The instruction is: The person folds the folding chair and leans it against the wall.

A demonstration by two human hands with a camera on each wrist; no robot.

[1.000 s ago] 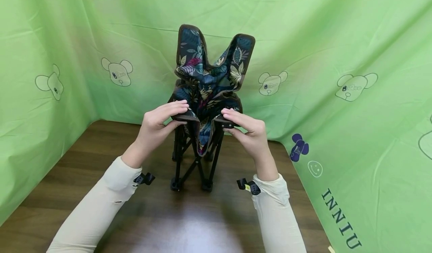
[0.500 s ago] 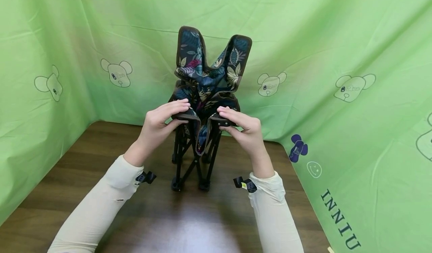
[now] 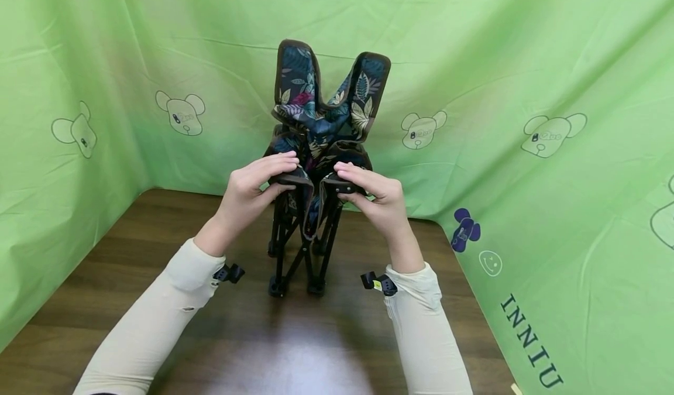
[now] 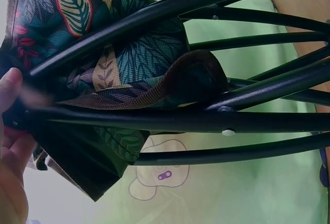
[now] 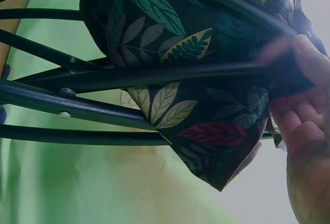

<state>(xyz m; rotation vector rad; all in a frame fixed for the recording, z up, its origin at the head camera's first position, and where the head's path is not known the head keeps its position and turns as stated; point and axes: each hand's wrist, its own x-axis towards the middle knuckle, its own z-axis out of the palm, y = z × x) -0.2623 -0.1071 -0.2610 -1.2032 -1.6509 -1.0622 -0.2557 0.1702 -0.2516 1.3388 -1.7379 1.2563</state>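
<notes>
A small folding chair (image 3: 326,127) with dark leaf-print fabric and black crossed legs stands upright, partly folded, on the wooden table. My left hand (image 3: 246,185) grips its front left seat corner, fingers above and thumb below. Opposite it, my right hand (image 3: 380,199) holds the front right corner the same way. Between the two corners the seat fabric sags in a narrow fold. In the left wrist view the thumb lies by a frame tube (image 4: 154,118); in the right wrist view the thumb presses the dark corner beside the printed fabric (image 5: 206,116).
Green cloth (image 3: 474,61) printed with bear heads hangs behind and at both sides of the brown wooden table (image 3: 131,254). Black camera mounts (image 3: 379,284) sit on both wrists. A small pale object (image 3: 517,389) lies at the lower right edge.
My right hand has moved left with its corner, bringing the two front corners closer together. The chair's legs and backrest have drawn in slightly. The left hand has shifted slightly right.
</notes>
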